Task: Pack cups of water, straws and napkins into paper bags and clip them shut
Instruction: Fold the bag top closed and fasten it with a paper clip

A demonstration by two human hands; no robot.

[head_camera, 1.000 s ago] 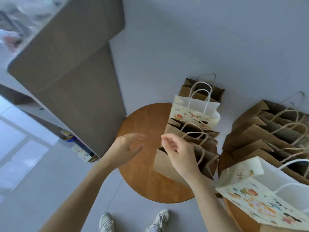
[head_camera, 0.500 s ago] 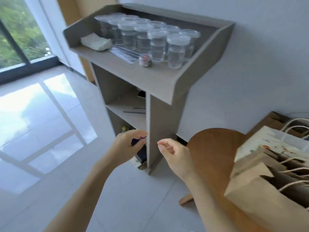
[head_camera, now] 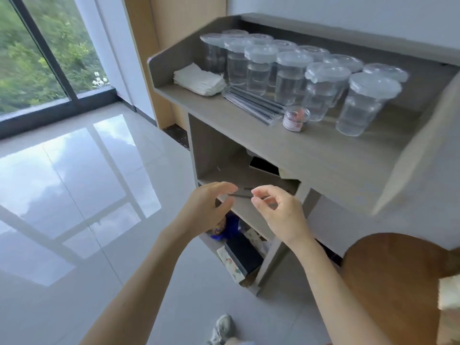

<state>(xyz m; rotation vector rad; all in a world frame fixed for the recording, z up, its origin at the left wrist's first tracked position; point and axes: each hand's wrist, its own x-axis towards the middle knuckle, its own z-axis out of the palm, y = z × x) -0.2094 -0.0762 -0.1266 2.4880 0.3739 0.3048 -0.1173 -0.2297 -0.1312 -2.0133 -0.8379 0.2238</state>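
- The grey desk (head_camera: 249, 130) is standing against the far wall, and its top is sitting higher than both hands.
- A raised wall (head_camera: 161, 68) is running along the left, back and right edges of the desk top. Only the near edge is lying open.
- The left hand (head_camera: 206, 210) and the right hand (head_camera: 278, 212) are hanging in the air side by side, below the near edge and in front of the lower shelf (head_camera: 249, 175).
- Each grip is loose, with the fingers a little curled, and is holding nothing.
- The shiny floor (head_camera: 74, 195) is stretching wide on the left, out to the window (head_camera: 29, 58).
- A round brown desk (head_camera: 388, 277) is sitting near on the right, with a corner of a paper bag (head_camera: 449, 292) showing at the right edge.
- The cups (head_camera: 288, 75) are standing upright in rows at the back of the grey desk. They are clear, with see-through lids, and water is filling part of each one.
- The napkins (head_camera: 199, 79) are lying in a white pile, left of the cups.
- The straws (head_camera: 254, 104) are lying flat in a bunch in front of the cups, in clear wraps.
- A small jar (head_camera: 296, 118) is standing at the right end of the straws.
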